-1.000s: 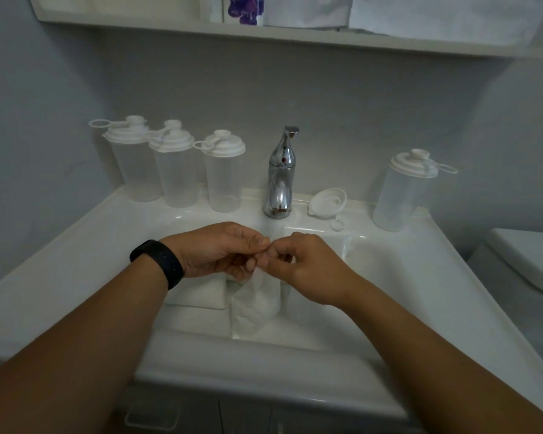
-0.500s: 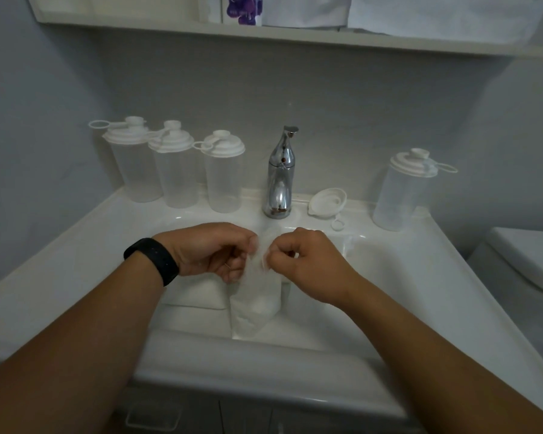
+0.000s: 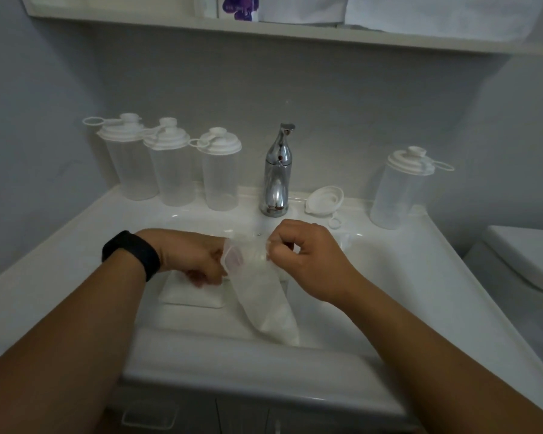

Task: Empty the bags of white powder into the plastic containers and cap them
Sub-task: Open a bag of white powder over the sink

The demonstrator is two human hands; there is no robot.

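I am looking down over a white sink [image 3: 76,245] where both hands are working on one clear plastic bag of white powder [image 3: 264,296]. The left hand [image 3: 195,258] is pinching the bag's top edge on its left side, fingers curled round the film, and a black wristband [image 3: 132,255] is sitting on that wrist. The right hand [image 3: 308,258] is pinching the same top edge on the right side, thumb and fingers curled tight on the plastic. Between the two hands the mouth of the bag is gaping slightly. The bag is hanging tilted, its lower end lying toward the front right of the basin, with the powder settled in the bottom part.

Just behind and below the left hand, a second packet of white powder [image 3: 192,296] is lying flat in the basin. I cannot tell whether an open container is standing behind the bag; the hands are hiding that spot.

On the rim behind the basin, three capped translucent containers [image 3: 173,173] are standing in a row to the left of the chrome tap [image 3: 276,173], touching or nearly so. To the right of the tap a loose white lid [image 3: 325,200] is lying tilted, and further right a fourth capped container [image 3: 398,189] is standing alone. A toilet lid [image 3: 524,258] is showing at the right edge.
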